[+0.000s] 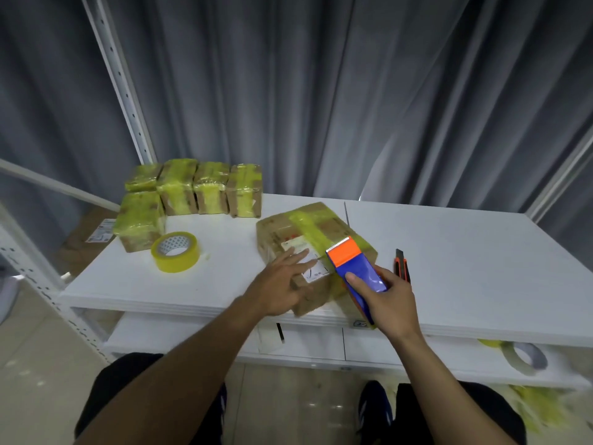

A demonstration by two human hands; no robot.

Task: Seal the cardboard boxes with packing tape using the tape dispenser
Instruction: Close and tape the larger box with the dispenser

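The brown cardboard box point(276, 232) lies mid-way along the white bench point(465, 252), its near corner at the front edge, with one band of yellow tape already across its top. The left hand point(279, 290) lies flat on it, fingers point(298, 255) straight and spread over the white label point(316, 271). The right hand point(390, 305) grips the blue and orange tape dispenser point(354, 268) by its body, its toothed edge pointing away over the box. To lay the next strip well, I judge that the left hand should pin the box down while the dispenser is drawn in one steady pull. It should be pressed low so the tape beds without creases, then tipped onto its teeth to cut. The label carries dark print and the cardboard some red marks — all too blurred to read. The roll of yellow tape point(175, 252) to the left shows a patterned core — no legible brand.
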